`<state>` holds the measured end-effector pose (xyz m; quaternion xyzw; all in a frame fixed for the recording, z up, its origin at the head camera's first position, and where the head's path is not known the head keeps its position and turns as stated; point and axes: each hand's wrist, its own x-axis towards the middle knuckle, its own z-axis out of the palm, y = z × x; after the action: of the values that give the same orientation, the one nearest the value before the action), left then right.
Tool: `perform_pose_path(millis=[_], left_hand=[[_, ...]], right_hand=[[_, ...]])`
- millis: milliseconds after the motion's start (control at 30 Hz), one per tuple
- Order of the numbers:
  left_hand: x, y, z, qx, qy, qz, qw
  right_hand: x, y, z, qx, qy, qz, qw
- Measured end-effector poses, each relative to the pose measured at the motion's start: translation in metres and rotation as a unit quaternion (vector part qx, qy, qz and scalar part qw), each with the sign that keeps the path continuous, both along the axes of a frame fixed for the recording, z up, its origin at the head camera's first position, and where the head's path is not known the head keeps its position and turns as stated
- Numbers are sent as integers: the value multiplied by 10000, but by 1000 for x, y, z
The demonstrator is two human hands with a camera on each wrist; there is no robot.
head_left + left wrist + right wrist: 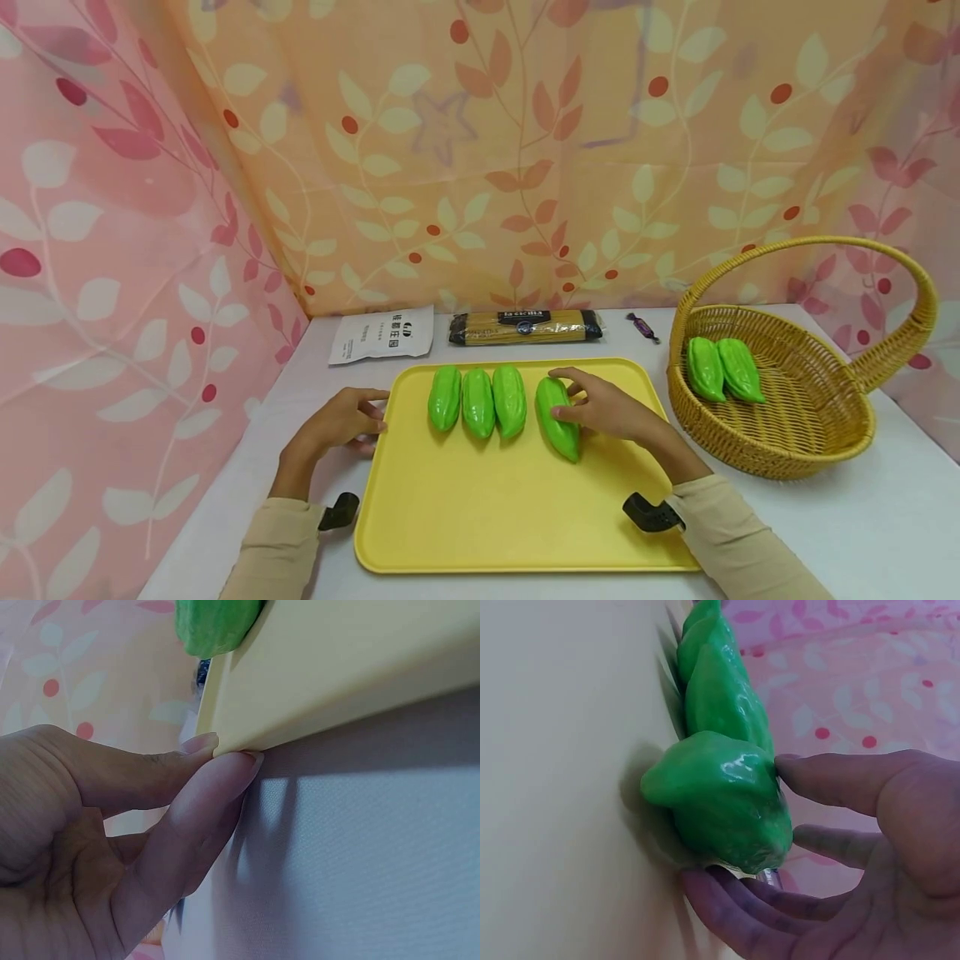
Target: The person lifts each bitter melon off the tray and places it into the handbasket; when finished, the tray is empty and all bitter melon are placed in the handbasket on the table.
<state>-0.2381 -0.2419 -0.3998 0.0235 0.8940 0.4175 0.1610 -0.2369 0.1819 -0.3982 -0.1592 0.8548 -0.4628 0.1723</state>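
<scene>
My left hand [339, 419] pinches the left rim of a yellow tray [480, 512] between thumb and fingers, as the left wrist view shows. On the tray's right half, my right hand [606, 408] grips a glossy green ridged gourd [558, 435], thumb on one side and fingers around the other. The gourd tilts a little, its narrow end toward me, and lies at or close over the tray. Left of it, three similar gourds [478, 404] lie side by side near the tray's back edge.
To the right stands a wicker basket [787, 450] with a tall handle and two green gourds [722, 368] inside. Behind the tray lie a white packet [382, 336], a pack of spaghetti [525, 327] and a small wrapped candy [642, 327]. Floral curtains hang around the table.
</scene>
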Motion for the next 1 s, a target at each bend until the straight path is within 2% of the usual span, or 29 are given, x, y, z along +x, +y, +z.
perform_pose_path(millis=[167,367,700,900,1000], left_hand=[[0,0,1,-35,39,-33,10000],[-1,0,0,11,1,-39,10000],[-2,-2,-1,21,-160,45,9999],[-2,-2,-2,22,-132,89,9999],[-2,-2,-2,3,-139,113,9998]], right_hand=[[1,1,1,-35,-201,-220,9996],[4,7,11,-162,-258,-194,9993],[16,33,51,-386,-54,225,9990],[31,57,78,-204,300,226,9991],[40,70,88,-47,659,162,9977]])
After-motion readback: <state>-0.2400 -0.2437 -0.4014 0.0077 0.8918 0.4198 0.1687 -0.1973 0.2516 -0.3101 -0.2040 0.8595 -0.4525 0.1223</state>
